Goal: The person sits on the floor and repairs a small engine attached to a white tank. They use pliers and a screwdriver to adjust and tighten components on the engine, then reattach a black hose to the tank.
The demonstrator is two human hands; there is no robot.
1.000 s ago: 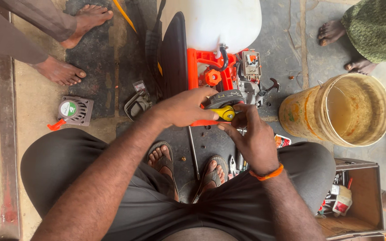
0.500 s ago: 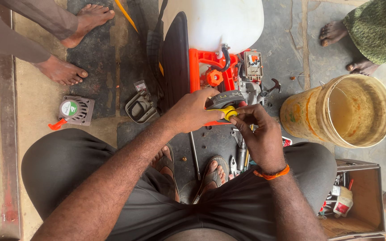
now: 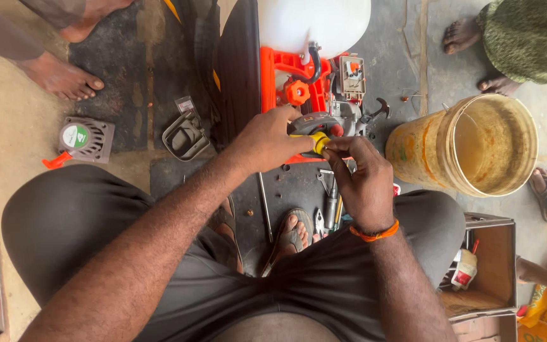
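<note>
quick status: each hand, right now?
Left hand: closed on the grey round engine part.
Right hand: fingertips pinching the small yellow part.

- Right of the right hand (image 3: 363, 183): a yellow bucket (image 3: 413, 152) stands near, narrowing the passage.
- Left of the left hand (image 3: 267, 140): bare floor up to the grey plastic cover (image 3: 185, 135).
- Below both hands: loose hand tools (image 3: 328, 202) and sandalled feet (image 3: 294, 233) occupy the mat.
- Above: the orange engine frame (image 3: 273, 76) and white tank (image 3: 314, 22) block access.

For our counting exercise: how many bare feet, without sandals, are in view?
4. Upper left: one foot on concrete, a second foot cut by the top edge. Upper right: third foot and fourth foot beside a green garment. More may be hidden.
</note>
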